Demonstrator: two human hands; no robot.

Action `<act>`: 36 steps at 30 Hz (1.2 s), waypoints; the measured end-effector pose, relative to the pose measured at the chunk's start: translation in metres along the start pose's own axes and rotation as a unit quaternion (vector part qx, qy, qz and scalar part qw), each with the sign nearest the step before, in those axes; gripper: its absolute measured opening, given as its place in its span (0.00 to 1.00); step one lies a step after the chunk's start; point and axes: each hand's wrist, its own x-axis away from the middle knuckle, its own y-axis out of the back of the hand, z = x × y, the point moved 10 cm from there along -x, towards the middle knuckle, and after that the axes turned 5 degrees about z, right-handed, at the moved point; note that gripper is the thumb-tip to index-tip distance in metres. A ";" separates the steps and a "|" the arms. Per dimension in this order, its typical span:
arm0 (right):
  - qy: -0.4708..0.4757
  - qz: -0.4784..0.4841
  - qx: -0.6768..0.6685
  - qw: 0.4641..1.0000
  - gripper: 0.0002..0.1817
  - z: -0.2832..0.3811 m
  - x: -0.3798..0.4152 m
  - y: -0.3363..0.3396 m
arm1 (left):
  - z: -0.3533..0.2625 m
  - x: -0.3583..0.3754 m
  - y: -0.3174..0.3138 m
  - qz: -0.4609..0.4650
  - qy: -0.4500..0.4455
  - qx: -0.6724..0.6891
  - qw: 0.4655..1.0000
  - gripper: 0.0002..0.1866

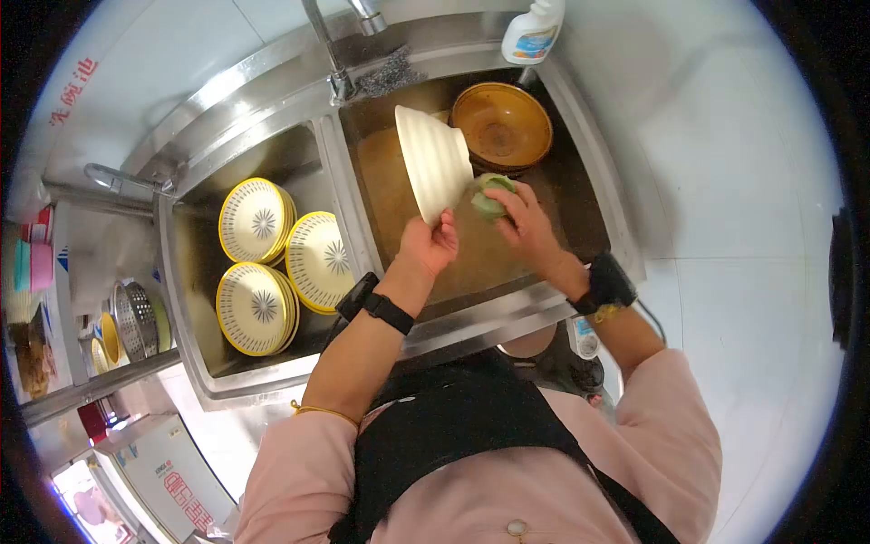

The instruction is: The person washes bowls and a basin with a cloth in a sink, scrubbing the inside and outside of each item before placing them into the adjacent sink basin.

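Above the right sink basin, my left hand (432, 243) grips the lower rim of a large cream bowl (432, 163). The bowl is tipped on its side, its outer wall and foot turned toward the right. Just right of the bowl's foot, my right hand (528, 227) has its fingers closed on a green scouring pad (492, 196). Brownish water (480, 258) lies in the basin beneath both hands. Brown bowls (501, 125), nested together, sit at the basin's back right.
Stacks of yellow-rimmed plates (257, 308) stand in the left basin, beyond the metal divider (347, 181). A faucet (340, 83) and steel wool (390, 74) are at the back edge. A white spray bottle (533, 34) stands at the back right corner.
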 end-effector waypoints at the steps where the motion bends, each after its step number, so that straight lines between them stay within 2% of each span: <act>1: 0.008 -0.071 -0.010 0.997 0.19 0.017 0.001 0.012 | 0.001 0.000 -0.001 -0.004 -0.007 -0.012 1.000 0.09; 2: 0.008 -0.078 -0.004 0.997 0.19 0.023 -0.006 0.007 | 0.003 0.001 -0.005 -0.008 -0.014 -0.024 1.000 0.09; 3: 0.162 -0.109 0.136 0.971 0.19 0.060 -0.008 0.001 | 0.010 0.003 -0.009 -0.003 -0.009 -0.029 1.000 0.09; 4: 0.308 -0.133 0.271 0.902 0.19 0.094 0.001 -0.015 | 0.016 0.007 -0.017 0.007 -0.024 -0.064 0.998 0.08; 5: 0.306 -0.138 0.278 0.900 0.19 0.107 -0.003 -0.014 | 0.019 0.012 -0.022 0.016 -0.041 -0.099 0.994 0.08; 6: 0.216 -0.174 0.217 0.936 0.21 0.105 -0.016 0.005 | 0.019 0.018 -0.022 0.022 -0.039 -0.103 0.994 0.08; 7: 0.124 -0.206 0.150 0.959 0.22 0.096 -0.022 0.021 | 0.022 0.026 -0.007 -0.026 0.011 -0.151 0.988 0.07; 8: 0.117 -0.218 0.175 0.953 0.23 0.096 -0.027 0.026 | 0.023 0.036 0.010 -0.077 0.061 -0.198 0.975 0.07; 9: 0.112 -0.221 0.176 0.953 0.23 0.092 -0.034 0.032 | 0.020 0.040 0.018 -0.078 0.065 -0.202 0.974 0.07; 11: 0.089 -0.207 -0.008 0.974 0.23 0.066 -0.057 0.049 | 0.013 0.044 0.029 -0.067 0.085 -0.273 0.956 0.07; 12: 0.086 -0.213 -0.007 0.973 0.23 0.061 -0.062 0.059 | 0.009 0.049 0.034 -0.067 0.088 -0.279 0.954 0.07; 13: -0.022 -0.124 -0.161 0.979 0.22 0.029 -0.075 0.050 | 0.009 0.055 0.034 -0.037 0.109 -0.333 0.936 0.07; 14: -0.126 -0.029 -0.309 0.942 0.21 0.004 -0.078 0.032 | 0.011 0.061 0.030 -0.006 0.129 -0.385 0.914 0.06; 15: -0.124 -0.035 -0.310 0.942 0.21 -0.006 -0.078 0.037 | 0.009 0.066 0.029 -0.005 0.129 -0.390 0.912 0.06; 16: -0.167 0.028 -0.477 0.863 0.22 -0.026 -0.073 0.010 | 0.017 0.075 0.024 0.024 0.165 -0.380 0.910 0.07; 17: -0.203 0.091 -0.624 0.749 0.23 -0.038 -0.064 -0.021 | 0.024 0.082 0.019 0.052 0.201 -0.368 0.906 0.07; 18: -0.066 0.229 -0.839 0.489 0.25 -0.005 -0.059 -0.040 | 0.021 0.081 0.023 0.052 0.200 -0.370 0.906 0.07; 19: -0.066 0.230 -0.839 0.489 0.25 0.008 -0.051 -0.048 | 0.035 0.082 0.017 0.135 0.256 -0.291 0.912 0.09; 20: -0.063 0.069 -0.844 0.528 0.25 0.005 -0.046 -0.045 | 0.046 0.089 0.005 0.216 0.307 -0.207 0.903 0.12; 21: -0.062 -0.032 -0.839 0.540 0.24 0.003 -0.040 -0.043 | 0.050 0.090 0.000 0.216 0.305 -0.206 0.904 0.12; 22: -0.061 -0.131 -0.820 0.554 0.24 0.000 -0.031 -0.041 | 0.040 0.081 -0.004 0.166 0.215 -0.246 0.930 0.15; 23: -0.066 -0.132 -0.821 0.552 0.24 -0.002 -0.027 -0.045 | 0.026 0.082 -0.007 0.111 0.124 -0.282 0.945 0.20; 24: -0.138 -0.162 -0.757 0.618 0.24 -0.020 -0.019 -0.049 | 0.013 0.104 -0.044 0.162 0.005 -0.365 0.917 0.24; 25: -0.206 -0.190 -0.682 0.675 0.24 -0.036 -0.009 -0.049 | 0.003 0.113 -0.062 0.190 -0.051 -0.405 0.893 0.26; 26: -0.230 -0.183 -0.659 0.692 0.24 -0.032 -0.005 -0.043 | -0.008 0.124 -0.080 0.212 -0.110 -0.442 0.865 0.28; 28: -0.252 -0.188 -0.650 0.692 0.24 -0.017 0.005 -0.039 | -0.015 0.121 -0.100 0.331 -0.005 -0.190 0.924 0.31; 29: -0.275 -0.189 -0.640 0.693 0.23 -0.011 0.011 -0.043 | -0.015 0.112 -0.098 0.332 -0.006 -0.188 0.924 0.31; 30: -0.307 -0.258 -0.577 0.711 0.22 -0.022 0.020 -0.049 | -0.030 0.095 -0.085 0.259 -0.103 -0.253 0.926 0.30; 31: -0.306 -0.256 -0.575 0.714 0.22 -0.026 0.020 -0.064 | -0.045 0.090 -0.074 0.180 -0.198 -0.312 0.911 0.31; 33: -0.320 -0.348 -0.493 0.730 0.22 -0.042 0.034 -0.070 | -0.038 0.099 -0.081 0.190 -0.219 -0.284 0.914 0.30; 34: -0.283 -0.323 -0.460 0.777 0.22 -0.031 0.027 -0.067 | -0.038 0.103 -0.084 0.196 -0.239 -0.257 0.915 0.29; 35: -0.283 -0.321 -0.459 0.778 0.22 -0.025 0.029 -0.075 | -0.036 0.100 -0.083 0.196 -0.240 -0.255 0.916 0.29; 36: -0.230 -0.368 -0.309 0.846 0.22 -0.003 0.033 -0.061 | -0.042 0.095 -0.072 0.135 -0.265 -0.275 0.914 0.28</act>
